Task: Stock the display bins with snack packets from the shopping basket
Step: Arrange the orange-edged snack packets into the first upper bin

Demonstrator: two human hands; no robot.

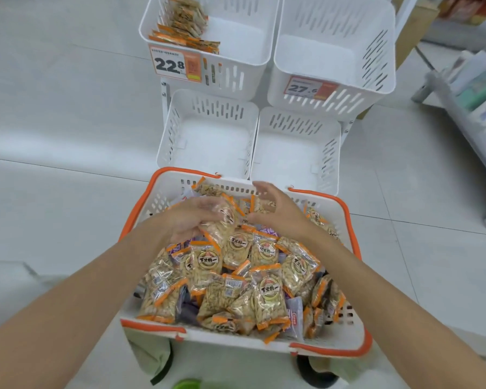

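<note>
Four display bins [208,141], one shopping basket [236,339], two price tags [174,63]

One head-worn wide-angle camera looks forward and steeply down, close over the basket [236,338], with the bins [208,144] farther ahead toward the frame's top.

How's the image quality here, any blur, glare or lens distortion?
Head view: the wide-angle lens bows floor joints and tilts the display bins outward. Head view: the left hand, gripping a snack packet, and the right hand are motion-smeared over the shopping basket. Head view: flat light washes out bin floors; the 27.6 price tag is softer than the 22.8 tag.
</note>
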